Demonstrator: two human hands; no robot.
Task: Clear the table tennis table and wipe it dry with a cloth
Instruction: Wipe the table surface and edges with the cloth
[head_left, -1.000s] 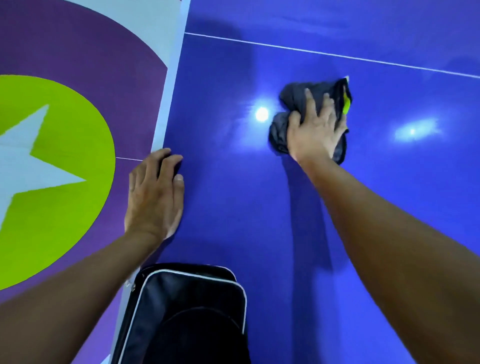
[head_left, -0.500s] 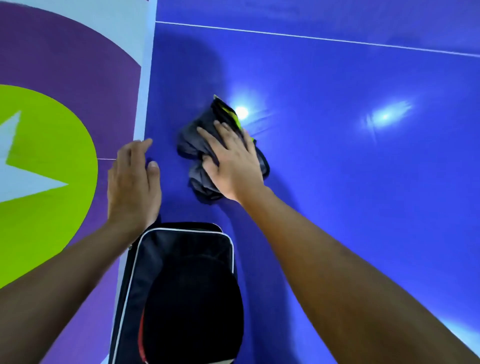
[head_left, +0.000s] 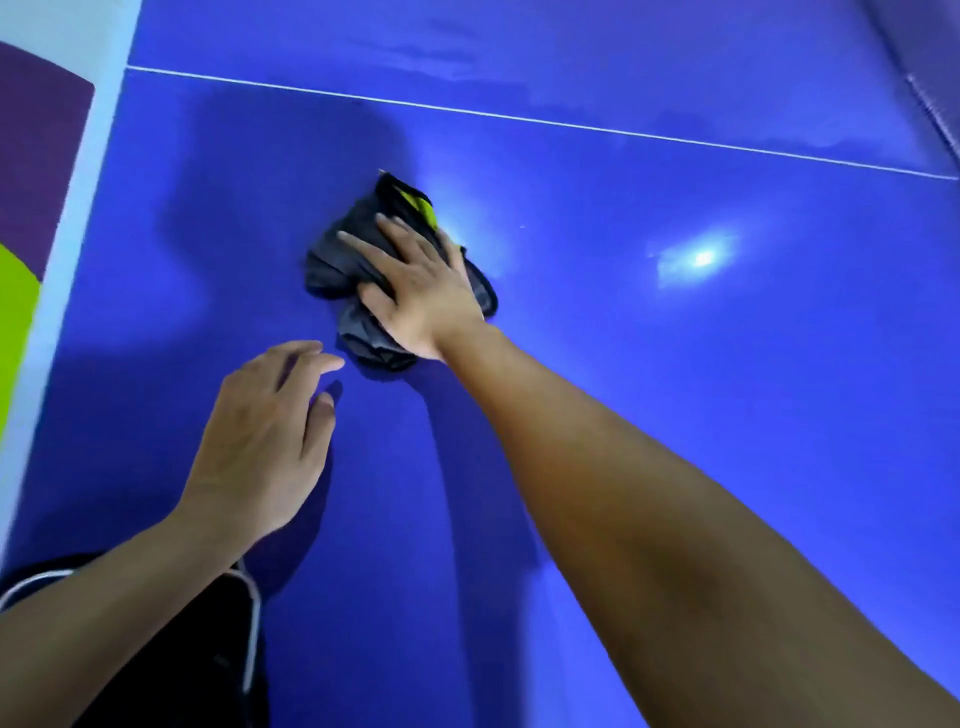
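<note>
Cloth (head_left: 335, 260) under right hand (head_left: 422, 296) runs lengthwise away, yellow end farthest.

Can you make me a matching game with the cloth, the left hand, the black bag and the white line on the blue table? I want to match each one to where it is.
Things:
1. cloth
2. left hand
3. black bag
4. white line

Places:
A. at the bottom left edge of the view
B. pressed under the right hand
C. across the far part of the table
D. open, holding nothing, beside the cloth

Pairs: 1-B, 2-D, 3-A, 4-C
</note>
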